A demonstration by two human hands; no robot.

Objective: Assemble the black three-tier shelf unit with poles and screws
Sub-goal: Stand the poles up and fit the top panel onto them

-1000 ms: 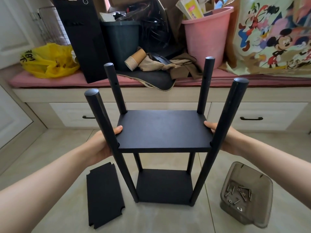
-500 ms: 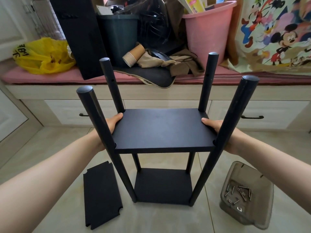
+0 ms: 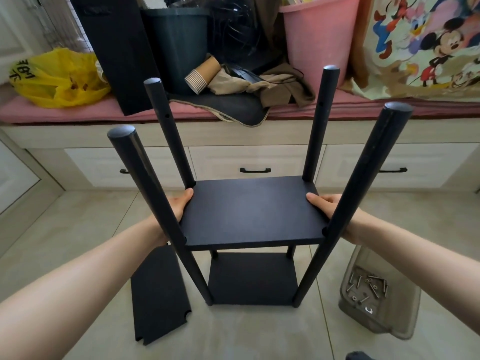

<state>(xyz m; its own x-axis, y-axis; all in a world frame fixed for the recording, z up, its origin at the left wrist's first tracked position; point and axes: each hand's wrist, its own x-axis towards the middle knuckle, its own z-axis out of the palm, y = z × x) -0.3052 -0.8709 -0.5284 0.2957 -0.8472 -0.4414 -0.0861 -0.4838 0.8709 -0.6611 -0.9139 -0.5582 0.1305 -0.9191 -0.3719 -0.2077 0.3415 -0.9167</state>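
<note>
The black shelf unit stands on the floor with four upright poles, the near ones on the left and on the right. Its bottom shelf sits low between the poles. The middle shelf lies level partway up. My left hand grips its left edge, thumb on top. My right hand grips its right edge the same way. A third black shelf board lies flat on the floor, left of the unit. Several screws lie in a clear plastic container at the right.
A window bench with drawers runs across the back, close behind the unit. On it are a yellow bag, a black panel, a dark bin and a pink bucket. Tiled floor surrounds the unit.
Both hands have slid back along the middle shelf's side edges, away from the near poles, with thumbs now on top. The view has tilted down a little.
</note>
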